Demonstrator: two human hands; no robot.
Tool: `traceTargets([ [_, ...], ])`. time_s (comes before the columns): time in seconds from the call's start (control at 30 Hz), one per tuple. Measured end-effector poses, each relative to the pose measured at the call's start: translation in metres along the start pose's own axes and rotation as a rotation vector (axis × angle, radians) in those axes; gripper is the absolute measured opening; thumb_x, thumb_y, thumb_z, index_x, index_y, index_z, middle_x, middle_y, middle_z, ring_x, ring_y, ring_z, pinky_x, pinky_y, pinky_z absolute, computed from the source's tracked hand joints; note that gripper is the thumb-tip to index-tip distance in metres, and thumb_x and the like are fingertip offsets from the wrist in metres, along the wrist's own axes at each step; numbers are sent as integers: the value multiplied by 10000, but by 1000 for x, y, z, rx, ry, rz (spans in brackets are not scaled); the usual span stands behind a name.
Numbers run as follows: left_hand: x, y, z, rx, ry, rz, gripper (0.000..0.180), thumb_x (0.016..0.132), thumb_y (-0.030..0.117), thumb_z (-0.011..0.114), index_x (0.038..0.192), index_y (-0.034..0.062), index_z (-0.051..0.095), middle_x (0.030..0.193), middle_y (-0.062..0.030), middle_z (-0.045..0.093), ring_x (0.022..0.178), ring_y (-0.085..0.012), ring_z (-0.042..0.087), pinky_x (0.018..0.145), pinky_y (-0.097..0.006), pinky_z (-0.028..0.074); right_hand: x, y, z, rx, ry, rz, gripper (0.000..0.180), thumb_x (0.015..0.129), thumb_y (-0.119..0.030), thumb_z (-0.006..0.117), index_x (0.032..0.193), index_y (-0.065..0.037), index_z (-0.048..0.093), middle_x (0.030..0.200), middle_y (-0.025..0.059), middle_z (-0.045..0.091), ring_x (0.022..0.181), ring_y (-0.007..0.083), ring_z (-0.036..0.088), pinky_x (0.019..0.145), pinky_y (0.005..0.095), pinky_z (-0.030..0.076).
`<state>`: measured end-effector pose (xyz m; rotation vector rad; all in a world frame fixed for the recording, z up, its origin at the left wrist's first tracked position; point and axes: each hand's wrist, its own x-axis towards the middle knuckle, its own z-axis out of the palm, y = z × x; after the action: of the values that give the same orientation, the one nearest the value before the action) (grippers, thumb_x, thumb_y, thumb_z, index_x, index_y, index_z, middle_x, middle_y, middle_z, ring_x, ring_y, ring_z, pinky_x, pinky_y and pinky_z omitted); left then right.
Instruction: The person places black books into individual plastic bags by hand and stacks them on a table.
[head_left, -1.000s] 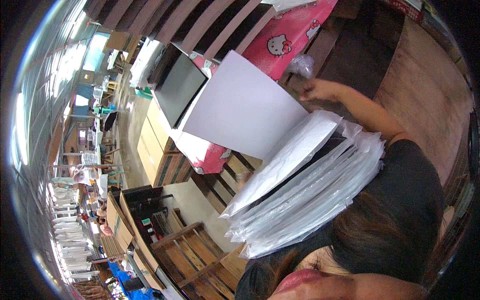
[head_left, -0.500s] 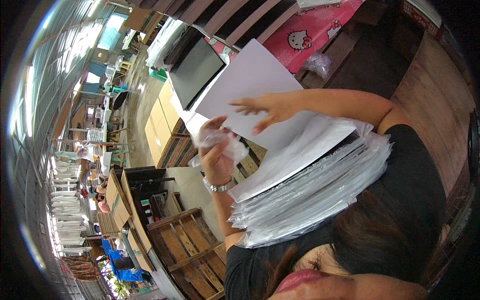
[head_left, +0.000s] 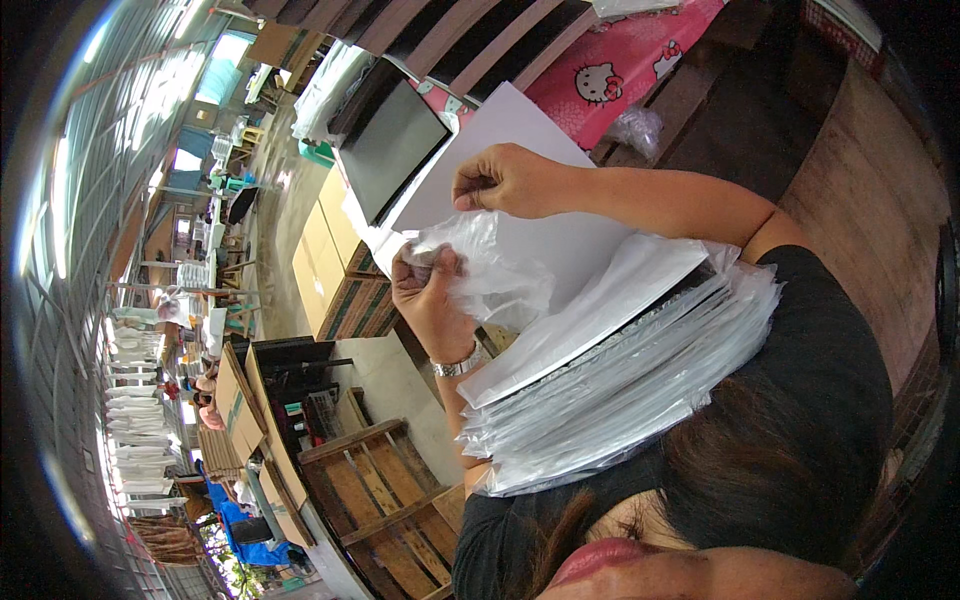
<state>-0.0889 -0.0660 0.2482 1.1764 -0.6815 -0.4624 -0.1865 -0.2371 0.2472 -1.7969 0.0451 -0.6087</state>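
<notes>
A crumpled clear plastic bag (head_left: 497, 275) is stretched between my two hands. My left hand (head_left: 435, 300), with a metal watch on its wrist, is closed on its left side. Fingers curled, my right hand (head_left: 515, 182) pinches its upper edge. Beneath the hands lies a large white sheet (head_left: 585, 245). Nearer to me is a thick stack of flat pieces in clear plastic sleeves (head_left: 620, 375), close against my black shirt. A dark flat panel (head_left: 395, 150) lies just beyond the white sheet.
Cardboard boxes (head_left: 335, 250) stand to the left of the hands. Wooden pallets (head_left: 385, 500) are at lower left. A pink printed cloth (head_left: 590, 85) and dark slats (head_left: 470, 45) lie at the far side. A wooden board surface (head_left: 860, 190) runs along the right.
My right hand has gone from spread fingers to a pinch at the plastic bag's upper edge. The bag, bunched in my left hand before, is now spread out between both hands.
</notes>
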Motion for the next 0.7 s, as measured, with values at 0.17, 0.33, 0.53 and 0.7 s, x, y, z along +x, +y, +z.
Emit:
traceTargets([
  [0.17,-12,-8,9,-39,-76,-155,115,825,76,620,913,22,571,841,-37,616,747,-104,572,700,-229,460,2,-2,9,209,141,-9,138,877,-151,556,924,-23,571,743,18,571,678,72,516,622,235,419],
  [0.33,-14,12,-14,-299,-21,-92,216,899,251,546,793,63,539,683,-11,543,608,-112,518,600,-228,444,-41,16,8,411,-668,300,242,851,-212,610,1008,-34,563,748,0,556,659,88,513,548,265,421],
  [0.53,-25,0,0,190,-64,-3,184,878,186,593,868,32,494,627,-44,538,532,-107,494,489,-231,411,-21,-15,-9,63,-91,-160,595,767,-404,680,1179,-9,513,994,167,614,778,218,601,685,323,473],
  [0.7,-9,6,12,565,86,504,132,835,87,642,804,18,535,674,8,554,583,-47,450,532,-200,368,-38,-15,45,-374,-121,-391,403,812,-329,652,1013,0,535,883,123,618,800,205,597,667,324,470],
])
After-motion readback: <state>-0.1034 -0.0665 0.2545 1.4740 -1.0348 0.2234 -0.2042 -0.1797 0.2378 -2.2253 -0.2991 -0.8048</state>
